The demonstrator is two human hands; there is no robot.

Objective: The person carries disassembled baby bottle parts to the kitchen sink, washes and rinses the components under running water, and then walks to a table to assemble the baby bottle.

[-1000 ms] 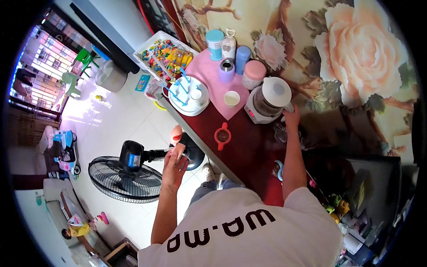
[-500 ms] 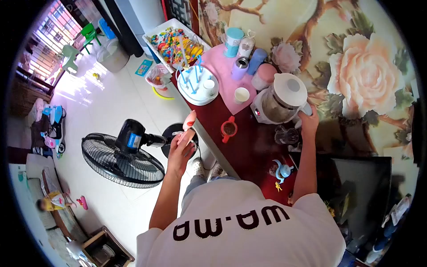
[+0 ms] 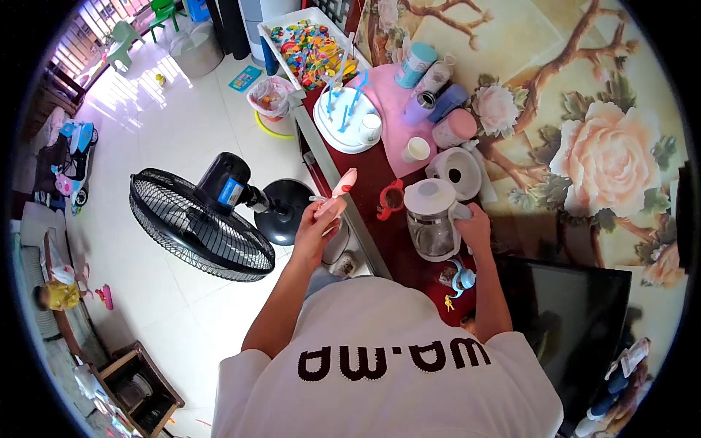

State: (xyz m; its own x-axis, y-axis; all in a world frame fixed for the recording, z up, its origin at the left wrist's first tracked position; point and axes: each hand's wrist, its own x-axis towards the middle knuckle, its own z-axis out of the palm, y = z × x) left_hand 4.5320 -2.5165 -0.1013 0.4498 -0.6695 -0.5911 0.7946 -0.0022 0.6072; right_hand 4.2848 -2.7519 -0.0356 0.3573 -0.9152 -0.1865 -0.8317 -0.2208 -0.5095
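Note:
My left hand [image 3: 314, 235] is closed around a slim pink object with a red patch [image 3: 344, 184], raised above the floor beside the cabinet edge; its exact kind is unclear. In my right hand [image 3: 476, 228] is the handle of a glass kettle [image 3: 434, 232] with a white lid. The kettle is off its white round base [image 3: 461, 157], which sits behind it on the dark red cabinet top. Near the kettle are a red-handled cup [image 3: 391, 198] with brown contents and a light blue handled lid [image 3: 463, 279].
On a pink cloth [image 3: 381, 93] stand a white cup [image 3: 416, 150], a purple flask [image 3: 419, 109] and other containers. Further back are a drying rack [image 3: 350, 135] and a toy-filled tray [image 3: 290, 45]. A black fan [image 3: 201, 225] stands left; a television [image 3: 584, 314] is right.
My right hand has lifted the kettle off its base and brought it nearer my body, uncovering the base. My left hand, with the pink object, has moved slightly right and up in view.

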